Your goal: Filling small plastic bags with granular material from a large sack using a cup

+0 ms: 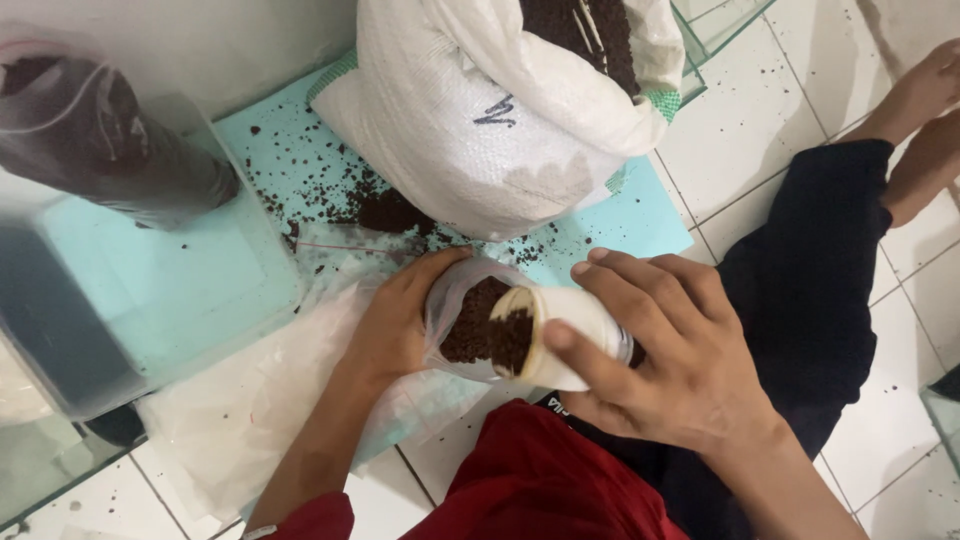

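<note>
The right hand [665, 350] is curled closed around a white cup [565, 335], thumb along its near side and fingers over the top, tipping it on its side. The cup's mouth, full of dark brown grains [512, 338], points into a small clear bag [462, 320]. The left hand [400, 320] grips that bag from the far side, fingers wrapped round its rim and thumb on top, holding the mouth open against the cup. More grains already lie inside the bag, touching the cup's lip.

Just behind the bag stands a big white woven sack [500, 110], its top rolled down over the same dark grains. It rests on a pale blue mat [300, 150] spread on the white tiled floor [760, 110]. Spilled grains are scattered over the mat between sack and bag, thickest at the sack's foot. Left of the bag is a clear plastic tub [120, 300], with a filled, closed bag [100, 135] of dark grains behind it. Under the left hand lies a flat sheet of clear plastic [240, 410]. Right of the cup, the person's leg in dark cloth stretches out over the tiles.
</note>
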